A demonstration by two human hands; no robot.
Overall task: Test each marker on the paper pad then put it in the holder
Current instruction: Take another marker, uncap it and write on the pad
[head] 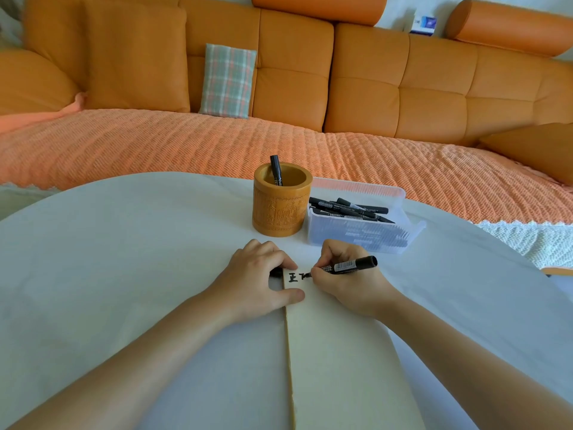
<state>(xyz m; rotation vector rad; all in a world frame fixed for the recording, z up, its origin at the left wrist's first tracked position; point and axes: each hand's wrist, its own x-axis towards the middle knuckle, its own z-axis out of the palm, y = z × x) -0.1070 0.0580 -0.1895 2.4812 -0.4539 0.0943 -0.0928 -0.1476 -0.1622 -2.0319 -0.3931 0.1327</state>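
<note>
Both hands are working at the far corner of the paper pad (pixel 341 367), which is lying on the white worktop (pixel 124 259). Left hand (pixel 257 280) is pressing its thumb flat on the page while its fingers are curling over a small black piece (pixel 274 272), probably the cap, though most of it is hidden. Right hand (pixel 347 283) is gripping the marker (pixel 353 264) in a writing hold, with the tip touching the paper just beside 1 finished black mark (pixel 293 277).

Several things could be going wrong from this point:

- The heel of the right hand is resting on the pad near the fresh ink, so dragging it leftward would risk smearing the strokes.
- If the thumb is easing off, the pad could be sliding under the tip and spoiling the test.
- Letting the tip dwell may be bleeding ink through the sheet.
- The holder (pixel 280 212), already carrying 1 marker (pixel 275 170), is standing just beyond the hands and touching or nearly touching the clear box (pixel 356 234) of untested markers (pixel 350 209). A hasty reach could be tipping it or dropping the pen into the wrong container.
- Skipping the recapping would be leaving the marker to dry out.
</note>
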